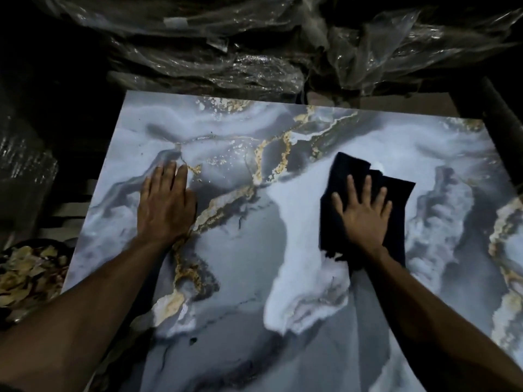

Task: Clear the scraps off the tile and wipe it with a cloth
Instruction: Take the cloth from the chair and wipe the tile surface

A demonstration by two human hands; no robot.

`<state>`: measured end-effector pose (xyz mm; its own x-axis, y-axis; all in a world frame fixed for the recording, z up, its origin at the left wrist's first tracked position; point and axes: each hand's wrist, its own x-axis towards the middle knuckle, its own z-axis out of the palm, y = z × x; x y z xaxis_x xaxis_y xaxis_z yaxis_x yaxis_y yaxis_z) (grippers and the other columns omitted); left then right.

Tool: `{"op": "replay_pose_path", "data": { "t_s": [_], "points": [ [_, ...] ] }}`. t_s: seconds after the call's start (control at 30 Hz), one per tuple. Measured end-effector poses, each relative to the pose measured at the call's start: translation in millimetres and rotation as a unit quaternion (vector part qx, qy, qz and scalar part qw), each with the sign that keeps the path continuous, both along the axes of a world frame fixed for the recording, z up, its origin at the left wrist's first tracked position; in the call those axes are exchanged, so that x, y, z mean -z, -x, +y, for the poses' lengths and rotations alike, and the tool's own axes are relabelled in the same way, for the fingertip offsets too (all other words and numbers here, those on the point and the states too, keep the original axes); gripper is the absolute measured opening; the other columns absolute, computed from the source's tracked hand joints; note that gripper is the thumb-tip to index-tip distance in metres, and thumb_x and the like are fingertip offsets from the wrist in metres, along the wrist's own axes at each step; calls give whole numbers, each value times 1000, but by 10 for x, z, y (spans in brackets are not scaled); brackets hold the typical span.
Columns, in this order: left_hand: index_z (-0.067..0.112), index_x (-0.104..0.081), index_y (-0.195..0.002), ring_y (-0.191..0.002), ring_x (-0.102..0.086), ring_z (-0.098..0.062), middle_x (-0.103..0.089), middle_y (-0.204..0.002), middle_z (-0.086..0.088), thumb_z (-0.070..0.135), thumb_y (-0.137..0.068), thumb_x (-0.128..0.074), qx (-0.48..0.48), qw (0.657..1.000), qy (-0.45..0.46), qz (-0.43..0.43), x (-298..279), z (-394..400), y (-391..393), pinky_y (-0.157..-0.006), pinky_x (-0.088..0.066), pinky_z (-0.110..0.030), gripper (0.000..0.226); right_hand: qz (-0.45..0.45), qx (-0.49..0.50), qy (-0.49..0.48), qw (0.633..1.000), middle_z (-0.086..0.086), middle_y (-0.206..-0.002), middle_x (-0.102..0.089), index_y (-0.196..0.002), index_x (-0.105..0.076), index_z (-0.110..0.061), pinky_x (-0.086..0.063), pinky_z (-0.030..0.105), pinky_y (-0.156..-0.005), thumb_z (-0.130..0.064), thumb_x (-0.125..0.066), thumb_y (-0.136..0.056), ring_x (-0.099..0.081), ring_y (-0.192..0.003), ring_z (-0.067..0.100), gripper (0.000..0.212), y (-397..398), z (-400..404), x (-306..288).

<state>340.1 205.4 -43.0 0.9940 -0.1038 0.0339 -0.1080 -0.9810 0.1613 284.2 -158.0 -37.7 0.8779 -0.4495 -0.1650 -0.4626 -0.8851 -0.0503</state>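
Tile (297,278) fills most of the view, a big glossy slab printed with blue-grey marble clouds and gold veins, lying flat under both hands and running out of frame at the near and right edges. Crumpled clear plastic sheeting (254,46) is heaped in the dark beyond the far edge of the tile, well ahead of both hands. Off the tile's left edge, down beside the left forearm, sits a pile of pale, leaf-like scraps (28,275) in what looks like a dark container; its rim is hard to make out in the gloom.

The cloth (365,176), dark and folded, lies on the right half of the tile, directly under the right hand (365,216). That hand presses down on it with the palm flat and the fingers straight and fanned apart, so its grip is spread, not closed around the fabric. Cloth shows past the fingertips and on both sides of the palm.

The left hand (167,205) rests palm-down on the bare tile, well to the left of the cloth, fingers straight and close together, holding nothing. A few tiny dark specks (210,134) dot the surface just beyond its fingertips, near a gold vein.
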Motion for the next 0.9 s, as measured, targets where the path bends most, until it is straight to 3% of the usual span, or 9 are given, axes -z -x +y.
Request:
{"op": "replay_pose_path", "data": {
  "t_s": [0.17,0.33,0.43,0.57,0.7,0.9],
  "points": [
    [12,-38,-144,-142,-30,-35,-36,-153,-17,32,-92,-35,-11,1000,10,-2,26,-13,-39,-116,-21,-48,55,0,0,-18,1000,8,-164,2,-155,-6,-35,2,56,-119,-62,-19,-97,4,-148,43,65,-935,-12,-2],
    [13,-31,-147,-145,-24,-31,-29,-156,-14,35,-96,-29,-3,1000,-4,9,-10,-11,-22,-118,-16,-45,56,2,-101,-13,995,11,-163,-2,-155,-10,-32,1,57,-118,-60,-22,-98,1,-147,44,65,-1568,710,9],
    [11,-32,-148,-145,-24,-32,-30,-156,-16,36,-97,-25,3,1000,-5,5,-32,24,-23,-118,-16,-45,57,-10,-192,-27,981,10,-163,-5,-154,-15,-32,0,56,-119,-59,-26,-96,-1,-148,43,65,-1361,1261,69],
    [12,-33,-148,-145,-24,-31,-30,-156,-15,35,-95,-24,-4,1000,-4,19,-46,-10,2,-118,-15,-45,59,-64,-268,-40,960,7,-159,-26,-148,-38,-31,-17,53,-118,-59,-34,-92,-21,-146,39,63,-576,1314,122],
    [12,-33,-149,-146,-24,-30,-31,-156,-14,34,-95,-26,-8,1000,-13,27,-59,-24,-22,-118,-15,-43,59,-49,-224,-3,973,6,-160,-25,-149,-34,-32,-16,51,-117,-62,-28,-91,-22,-146,38,66,-430,687,116],
    [15,-31,-150,-147,-20,-26,-28,-158,-11,34,-95,-28,-23,999,-16,43,-53,-33,-52,-120,-13,-43,58,-35,-55,2,998,12,-162,-13,-154,-22,-30,-7,55,-118,-67,-14,-89,-10,-148,42,75,-1324,-113,81]
  ]
}}
